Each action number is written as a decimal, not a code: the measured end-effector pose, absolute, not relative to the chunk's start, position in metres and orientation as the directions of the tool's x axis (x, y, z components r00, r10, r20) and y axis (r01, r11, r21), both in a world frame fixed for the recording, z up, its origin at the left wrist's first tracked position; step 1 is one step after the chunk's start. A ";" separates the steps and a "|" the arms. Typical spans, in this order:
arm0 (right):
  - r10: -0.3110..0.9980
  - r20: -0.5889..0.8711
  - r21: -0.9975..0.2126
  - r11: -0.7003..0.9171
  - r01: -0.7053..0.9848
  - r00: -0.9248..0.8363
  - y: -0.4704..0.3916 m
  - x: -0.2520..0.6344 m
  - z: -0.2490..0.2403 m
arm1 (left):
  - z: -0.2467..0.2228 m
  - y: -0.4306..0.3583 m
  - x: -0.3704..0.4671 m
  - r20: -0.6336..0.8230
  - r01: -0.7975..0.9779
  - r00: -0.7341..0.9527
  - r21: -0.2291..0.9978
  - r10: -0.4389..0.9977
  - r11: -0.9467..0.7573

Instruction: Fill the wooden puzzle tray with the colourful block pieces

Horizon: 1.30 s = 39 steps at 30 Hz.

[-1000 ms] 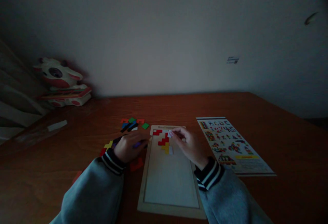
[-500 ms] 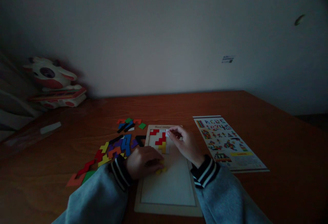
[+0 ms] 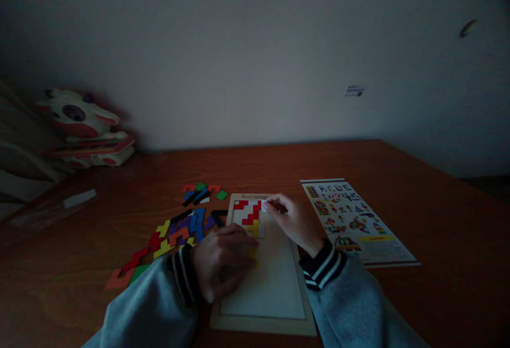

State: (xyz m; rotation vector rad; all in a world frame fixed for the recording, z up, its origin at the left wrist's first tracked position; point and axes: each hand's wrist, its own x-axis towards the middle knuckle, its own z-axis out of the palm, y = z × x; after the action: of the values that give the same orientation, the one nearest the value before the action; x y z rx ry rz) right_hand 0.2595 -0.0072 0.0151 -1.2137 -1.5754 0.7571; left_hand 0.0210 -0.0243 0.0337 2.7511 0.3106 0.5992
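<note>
A pale wooden puzzle board [image 3: 263, 324] lies on the table. Near its top edge are red pieces [image 3: 253, 213], with a yellow piece [image 3: 255, 228] and white pieces just below and beside them. My right hand [image 3: 290, 220] pinches a small white piece [image 3: 263, 205] beside the red ones. Over the board's left side, my left hand [image 3: 223, 257] is spread with its fingertips above another yellow piece [image 3: 252, 255], which they partly cover. Whether those fingertips touch the piece is hard to see.
Loose coloured pieces [image 3: 196, 223] are scattered left of the board. A printed pattern sheet [image 3: 358, 220] lies to the right. At the back left stands a cow-shaped toy [image 3: 87, 127]. A white strip [image 3: 79, 198] is on the table's left side.
My left hand has shifted slightly up, its fingers more spread over the lower yellow piece. My right hand has moved a little to the right, still at the white piece.
</note>
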 end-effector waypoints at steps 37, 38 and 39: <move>0.969 0.193 -0.810 0.245 0.533 -0.152 -0.004 0.276 0.015 | 0.031 -0.035 0.032 0.380 0.109 0.905 0.224 0.190 -0.968; 0.970 0.180 -0.807 0.240 0.539 -0.162 -0.004 0.278 0.015 | 0.031 -0.034 0.031 0.378 0.106 0.907 0.223 0.186 -0.969; 0.971 0.167 -0.804 0.235 0.546 -0.170 -0.005 0.279 0.015 | 0.031 -0.034 0.031 0.373 0.102 0.910 0.220 0.181 -0.970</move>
State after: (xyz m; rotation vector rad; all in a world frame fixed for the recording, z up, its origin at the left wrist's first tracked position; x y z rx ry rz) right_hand 0.2794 -0.0047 0.0150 -1.3973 -1.8192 0.7825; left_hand 0.0311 -0.0338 0.0307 2.8770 0.2153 0.5898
